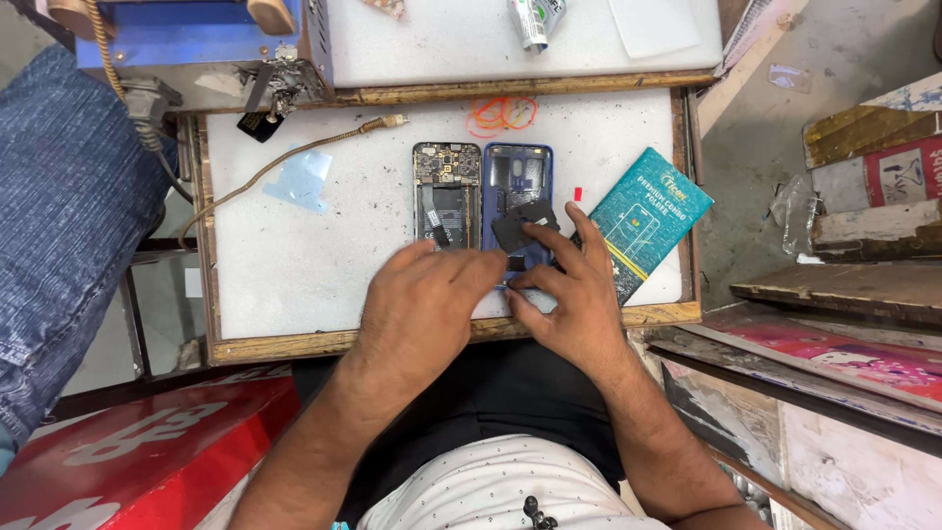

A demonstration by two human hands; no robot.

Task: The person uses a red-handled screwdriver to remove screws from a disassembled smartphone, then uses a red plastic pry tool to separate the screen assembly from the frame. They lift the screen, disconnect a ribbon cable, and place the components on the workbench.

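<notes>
While both hands meet low on the white work board [294, 255], the right hand [569, 294] stretches its forefinger onto a dark patch [520, 228] in the blue phone back cover [517, 182]. The left hand [427, 294] curls, fingertips pinching at the cover's lower edge. An opened phone body [446, 191] lies just left.

White tabletop [294, 275] with wooden edging. Opened phone body [446, 191], circuit board exposed, lies flat beside a blue back cover [517, 172]; the two are touching or nearly so. Left hand [422, 304] rests over the lower ends of both. Right hand [569, 290] presses fingers on a black part [520, 226] on the cover. Teal packet [643, 226] lies tilted just right of that hand. Orange rubber bands [502, 113] above.
</notes>
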